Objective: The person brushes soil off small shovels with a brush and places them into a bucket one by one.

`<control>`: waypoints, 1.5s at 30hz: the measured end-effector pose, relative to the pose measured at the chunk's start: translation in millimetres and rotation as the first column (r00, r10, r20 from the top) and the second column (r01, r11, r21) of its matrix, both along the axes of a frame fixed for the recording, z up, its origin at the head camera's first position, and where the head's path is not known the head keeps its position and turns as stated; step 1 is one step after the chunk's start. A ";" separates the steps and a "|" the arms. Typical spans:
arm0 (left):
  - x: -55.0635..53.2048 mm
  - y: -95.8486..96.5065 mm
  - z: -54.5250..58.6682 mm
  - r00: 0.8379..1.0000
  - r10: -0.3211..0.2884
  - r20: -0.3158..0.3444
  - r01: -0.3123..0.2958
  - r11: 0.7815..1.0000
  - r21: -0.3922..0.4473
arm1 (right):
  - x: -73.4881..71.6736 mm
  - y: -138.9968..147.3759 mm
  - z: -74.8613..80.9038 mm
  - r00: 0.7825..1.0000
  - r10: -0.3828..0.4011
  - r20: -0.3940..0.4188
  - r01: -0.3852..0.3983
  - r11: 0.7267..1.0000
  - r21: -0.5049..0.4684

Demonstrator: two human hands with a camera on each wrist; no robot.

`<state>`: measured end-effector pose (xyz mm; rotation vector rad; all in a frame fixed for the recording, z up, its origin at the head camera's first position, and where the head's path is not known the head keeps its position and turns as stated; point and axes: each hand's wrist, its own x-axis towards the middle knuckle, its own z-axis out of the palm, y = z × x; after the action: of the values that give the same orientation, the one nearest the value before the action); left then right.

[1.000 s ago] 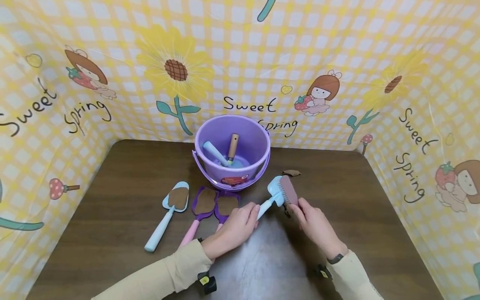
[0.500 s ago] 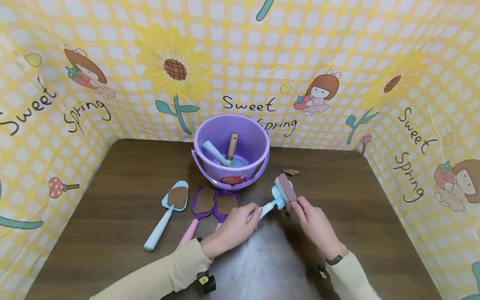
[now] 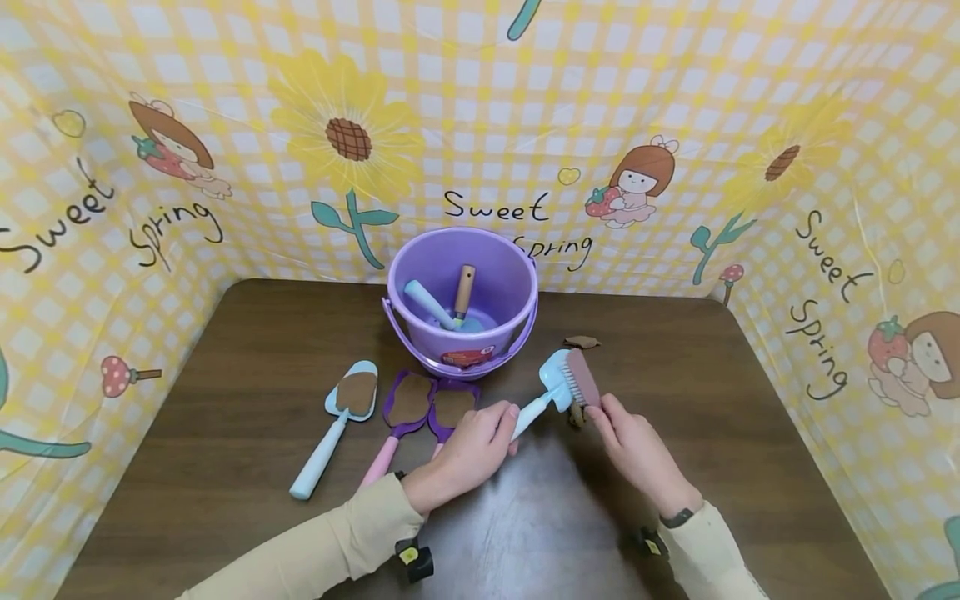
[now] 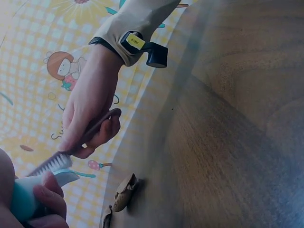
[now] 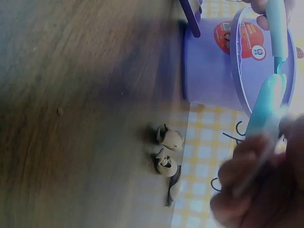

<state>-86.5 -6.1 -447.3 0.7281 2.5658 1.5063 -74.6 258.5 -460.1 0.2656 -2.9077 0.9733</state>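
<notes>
In the head view my left hand [image 3: 474, 450] grips the handle of a light blue toy shovel [image 3: 531, 416], blade raised toward the bucket's right side. My right hand [image 3: 639, 457] pinches the end of a mauve brush [image 3: 582, 377], its pale bristles against the right part of that blade. The left wrist view has the bristles [image 4: 53, 163] facing the shovel's blade edge; my left fingers wrap the handle. Motion blurs my right fingers in the right wrist view, where the shovel [image 5: 270, 97] stays visible. Brown curled pieces [image 3: 576, 415] lie beneath the tools.
A purple bucket [image 3: 423, 337] at the back holds a light blue-handled tool and a wooden-handled one. Left lies another light blue shovel [image 3: 321, 454]; two purple shovels [image 3: 406, 429] with pink handles lie nearer. Brown layers cover their blades. Another brown scrap [image 3: 582, 342] rests behind the brush.
The brush moved left across the shovel's blade, then back to the right. The blade dipped slightly right and returned up. Both hands kept their hold.
</notes>
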 end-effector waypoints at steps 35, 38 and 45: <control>-0.8 1.5 -3.9 1.000 -0.028 0.008 0.028 1.000 0.012 | 0.2 -1.6 0.1 0.998 0.028 -0.051 -0.027 0.999 0.035; -0.7 1.5 -2.5 1.000 -0.028 0.009 0.028 0.999 0.024 | 2.0 -4.3 -1.6 0.998 0.060 0.002 -0.060 0.998 -0.012; -2.2 0.7 -3.3 0.999 -0.045 0.021 0.044 0.998 0.047 | -2.3 -2.9 -5.5 0.989 -0.050 0.139 0.059 0.996 -0.061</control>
<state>-88.7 -5.4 -450.7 0.7634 2.4896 1.5569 -76.9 255.6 -465.6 0.1186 -2.9798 1.1171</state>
